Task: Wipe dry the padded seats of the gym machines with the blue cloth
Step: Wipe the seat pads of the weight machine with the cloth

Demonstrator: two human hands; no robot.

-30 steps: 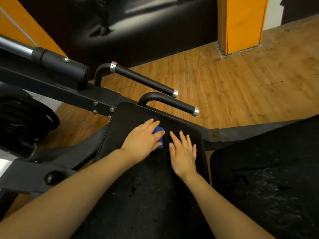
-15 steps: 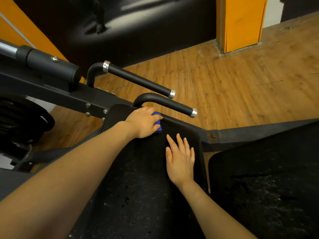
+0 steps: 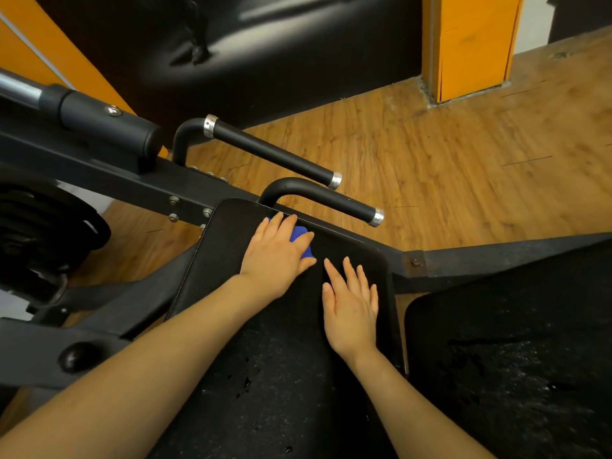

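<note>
A black padded seat (image 3: 231,342) of a gym machine runs from the bottom of the view up to the centre. Near its far end my left hand (image 3: 276,256) presses the blue cloth (image 3: 303,240) flat onto the pad with straight fingers; only a small part of the cloth shows beyond the fingers. My right hand (image 3: 352,306) lies flat on the pad just to the right of it, fingers spread, holding nothing. A second black pad (image 3: 513,342) at the right has wet streaks on it.
Two black handle bars (image 3: 318,197) with silver caps stick out just beyond the seat's far edge. The machine's black frame (image 3: 99,180) and weight plates (image 3: 39,233) stand at the left. Wooden floor (image 3: 463,167) and an orange pillar (image 3: 470,44) lie beyond.
My left hand slid the cloth toward the pad's far edge, then drew back a little and flattened its fingers. My right hand has stayed flat on the pad.
</note>
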